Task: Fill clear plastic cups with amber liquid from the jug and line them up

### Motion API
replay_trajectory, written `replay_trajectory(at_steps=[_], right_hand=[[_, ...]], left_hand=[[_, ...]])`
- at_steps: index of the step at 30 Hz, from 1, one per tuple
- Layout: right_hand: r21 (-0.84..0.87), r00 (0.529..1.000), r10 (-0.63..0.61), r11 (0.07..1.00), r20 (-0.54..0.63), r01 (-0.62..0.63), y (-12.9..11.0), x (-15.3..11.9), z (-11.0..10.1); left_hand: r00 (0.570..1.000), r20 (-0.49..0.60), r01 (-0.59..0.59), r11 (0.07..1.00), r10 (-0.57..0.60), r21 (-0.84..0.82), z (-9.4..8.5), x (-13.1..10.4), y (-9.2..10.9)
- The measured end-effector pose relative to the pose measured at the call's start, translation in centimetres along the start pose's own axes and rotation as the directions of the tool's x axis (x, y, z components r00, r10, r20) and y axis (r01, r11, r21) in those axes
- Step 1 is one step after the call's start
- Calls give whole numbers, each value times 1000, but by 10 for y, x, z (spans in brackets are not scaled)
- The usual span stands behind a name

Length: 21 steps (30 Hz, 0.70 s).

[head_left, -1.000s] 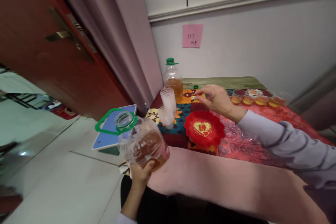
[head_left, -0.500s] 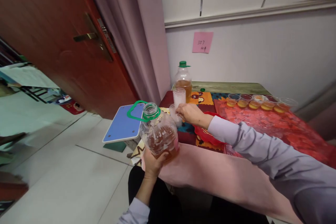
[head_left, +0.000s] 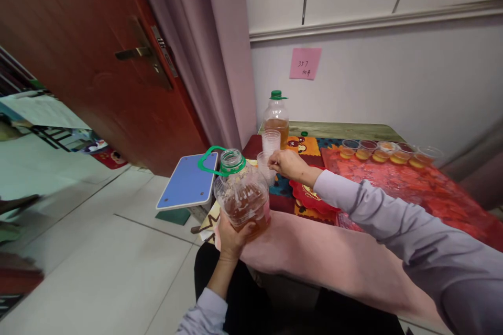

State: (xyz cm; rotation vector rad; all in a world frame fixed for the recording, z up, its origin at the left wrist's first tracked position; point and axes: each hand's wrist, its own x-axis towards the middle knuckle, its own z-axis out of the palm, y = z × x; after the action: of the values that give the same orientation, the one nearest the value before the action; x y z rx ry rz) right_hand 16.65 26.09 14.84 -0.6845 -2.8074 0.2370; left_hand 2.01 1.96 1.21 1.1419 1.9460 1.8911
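Observation:
My left hand (head_left: 231, 236) is wrapped around the lower side of a clear plastic jug (head_left: 244, 200). The jug has no cap, a green handle ring at its neck, and amber liquid inside; it leans slightly. My right hand (head_left: 291, 165) has its fingers pinched at the rim of a stack of clear plastic cups (head_left: 266, 166), just behind the jug. Another stack of cups (head_left: 271, 141) stands behind that one. At the back is a second jug (head_left: 276, 124), green-capped and partly filled with amber liquid, its lower part hidden by the cups.
A row of several cups with amber liquid (head_left: 381, 154) stands on the red covering (head_left: 373, 183) at right. A red tray (head_left: 308, 196) lies under my right forearm. A small green cap (head_left: 304, 133) is at the back. A blue-topped stool (head_left: 186, 180) stands left.
Both hands, the jug and the cups appear slightly further right as the view shifts. My right hand stays at the front cup stack, and the left keeps its hold.

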Motion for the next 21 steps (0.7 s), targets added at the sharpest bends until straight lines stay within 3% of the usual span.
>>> replay_trajectory(at_steps=[8,11,14,16,21], right_hand=[[115,987,-2,993,-158,20,2,-7,-9],[190,935,5,979,-355,67,6,-27,-27],[207,861,94,978,-500,13,21,-64,-37],[206,843,173,976,-509,-75,38,-93,-31],[183,883,330,942,-333,-283,79,-153,17]], left_hand=[[999,9,-31,1000,31,-2,1,1,2],[999,8,-31,1000,31,1,0,1,1],[999,4,-34,998,34,43,-1,1,0],[999,12,-36,997,35,65,-2,2,-1],[998,32,-54,992,51,111,-3,6,-2]])
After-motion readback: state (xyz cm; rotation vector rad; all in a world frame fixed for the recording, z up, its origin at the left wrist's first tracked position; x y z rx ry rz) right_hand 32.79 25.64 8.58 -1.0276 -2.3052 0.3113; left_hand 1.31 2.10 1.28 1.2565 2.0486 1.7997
